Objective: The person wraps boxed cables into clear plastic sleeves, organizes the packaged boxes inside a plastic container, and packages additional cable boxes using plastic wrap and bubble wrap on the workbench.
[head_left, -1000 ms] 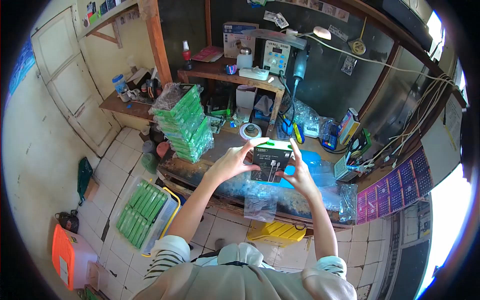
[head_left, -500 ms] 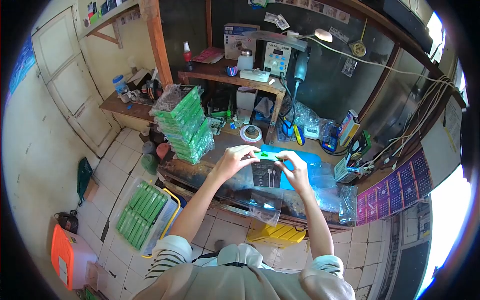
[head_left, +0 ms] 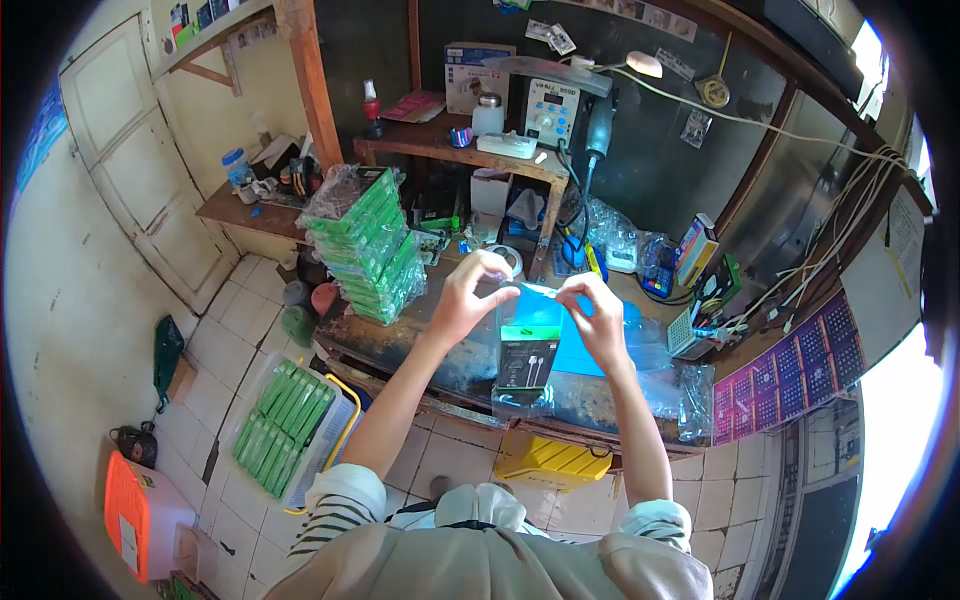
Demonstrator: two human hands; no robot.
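My left hand (head_left: 467,305) is closed, thumb and fingers pinching one side of the upper edge of a clear plastic bag (head_left: 518,402). On the other side my right hand (head_left: 593,318) pinches the same edge, where a pale strip shows between the hands. A black cable box (head_left: 526,362) with a green top and a picture of white cables hangs below, seemingly inside the bag. Neither hand touches the box. Behind it, a blue mat (head_left: 580,348) lies on the worn workbench (head_left: 455,365).
A tall stack of plastic-wrapped green boxes (head_left: 362,250) stands at the bench's left. More green boxes fill a clear bin (head_left: 285,430) on the floor. A hot-air station (head_left: 550,113) sits on the shelf. A white basket (head_left: 686,338) and crumpled plastic (head_left: 660,390) lie right.
My fingers have left the box's green top and now pinch the clear plastic above it. The box sits slightly lower, tilted towards me, and the bag no longer hangs far below it.
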